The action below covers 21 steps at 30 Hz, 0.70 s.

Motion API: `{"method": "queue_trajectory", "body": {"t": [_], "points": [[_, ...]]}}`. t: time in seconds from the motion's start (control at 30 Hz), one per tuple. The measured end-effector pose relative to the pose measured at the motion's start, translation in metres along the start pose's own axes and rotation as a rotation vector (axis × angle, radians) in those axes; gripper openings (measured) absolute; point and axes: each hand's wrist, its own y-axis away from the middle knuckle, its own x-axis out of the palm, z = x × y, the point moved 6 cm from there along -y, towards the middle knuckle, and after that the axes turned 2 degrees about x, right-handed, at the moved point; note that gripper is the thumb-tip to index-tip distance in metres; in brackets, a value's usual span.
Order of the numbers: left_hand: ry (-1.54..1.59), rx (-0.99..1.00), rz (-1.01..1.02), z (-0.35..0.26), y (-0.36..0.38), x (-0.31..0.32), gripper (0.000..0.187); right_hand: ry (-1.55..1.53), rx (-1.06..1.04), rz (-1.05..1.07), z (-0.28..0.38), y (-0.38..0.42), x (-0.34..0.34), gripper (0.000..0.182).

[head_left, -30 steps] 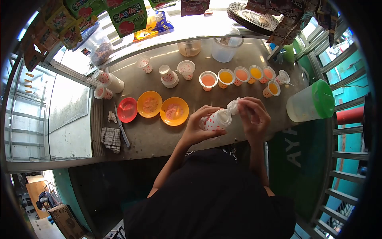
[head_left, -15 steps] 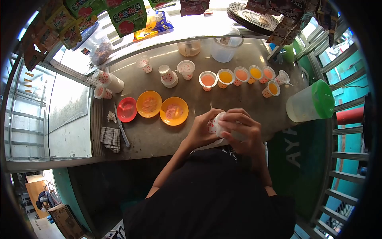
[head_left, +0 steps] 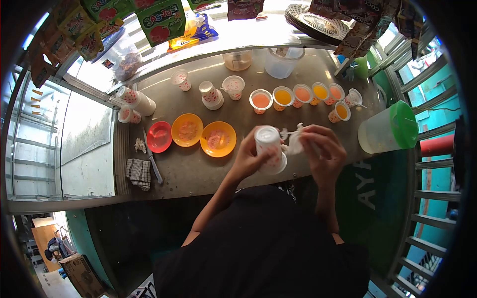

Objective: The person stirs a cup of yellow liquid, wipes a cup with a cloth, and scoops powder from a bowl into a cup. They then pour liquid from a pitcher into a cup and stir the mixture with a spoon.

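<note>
My left hand [head_left: 247, 155] is wrapped round a plastic cup [head_left: 269, 144] with a red pattern, held bottom up above the near edge of the table. To its right, my right hand [head_left: 326, 147] pinches a crumpled white tissue [head_left: 295, 143] close beside the cup. Past the hands stands a row of filled cups, among them one with pink drink [head_left: 261, 101] and one with orange drink [head_left: 283, 97]. An orange plate [head_left: 231, 149] with pinkish bits on it lies to the left of my left hand.
A second orange plate [head_left: 198, 126], a red plate [head_left: 168, 145], a knife [head_left: 155, 166] and a checked cloth [head_left: 138, 174] lie at left. Stacked cups [head_left: 144, 104] stand farther left. A green-lidded jug [head_left: 380, 129] stands at right. Sachets [head_left: 161, 22] hang overhead at the far side.
My right hand has drawn away from the cup to the right, and the white tissue now shows in its fingers. The cup has turned so its bottom faces up.
</note>
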Motion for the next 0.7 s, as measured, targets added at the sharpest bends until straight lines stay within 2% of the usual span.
{"method": "queue_trajectory", "body": {"t": [0.03, 0.1, 0.13, 0.17, 0.2, 0.23, 0.27, 0.33, 0.37, 0.43, 0.5, 0.57, 0.7], "points": [[0.001, 0.001, -0.001, 0.000, -0.002, -0.003, 0.053, 0.000, 0.000, 0.001, 0.001, 0.000, 0.000, 0.020], [0.660, -0.211, -0.265, 0.012, -0.003, -0.013, 0.059, -0.275, 0.257, -0.281, -0.015, 0.003, -0.013, 0.020], [0.691, -0.232, -0.374, 0.009, -0.006, -0.015, 0.057, -0.274, 0.258, -0.280, -0.015, 0.006, -0.011, 0.020], [0.691, -0.232, -0.375, 0.013, -0.007, -0.016, 0.057, -0.175, 0.194, -0.245, -0.012, 0.011, -0.006, 0.019], [0.777, -0.293, -0.470, 0.027, -0.006, -0.020, 0.054, -0.077, 0.128, -0.211, -0.010, 0.014, 0.001, 0.018], [0.862, -0.356, -0.566, 0.038, -0.003, -0.022, 0.052, 0.039, -0.018, -0.162, -0.004, 0.018, 0.013, 0.017], [0.920, -0.398, -0.534, 0.044, -0.003, -0.017, 0.047, 0.156, -0.162, -0.114, 0.002, 0.024, 0.028, 0.016], [0.957, -0.412, -0.479, 0.056, -0.005, -0.009, 0.045, 0.189, -0.338, -0.013, 0.004, 0.033, 0.058, 0.016], [0.994, -0.419, -0.428, 0.060, -0.006, -0.005, 0.044, 0.191, -0.338, -0.016, 0.001, 0.038, 0.065, 0.016], [0.990, -0.451, -0.488, 0.043, -0.009, 0.000, 0.041, 0.140, -0.123, 0.273, -0.014, 0.046, 0.090, 0.021], [0.828, -0.397, -0.588, 0.038, -0.008, -0.016, 0.040, 0.109, -0.140, 0.320, -0.010, 0.048, 0.086, 0.023], [0.794, -0.371, -0.613, 0.032, -0.007, -0.016, 0.040, 0.125, -0.164, 0.495, -0.005, 0.053, 0.085, 0.031], [0.749, -0.313, -0.638, 0.031, -0.007, -0.014, 0.041, 0.124, -0.135, 0.522, -0.003, 0.053, 0.089, 0.041]]}}
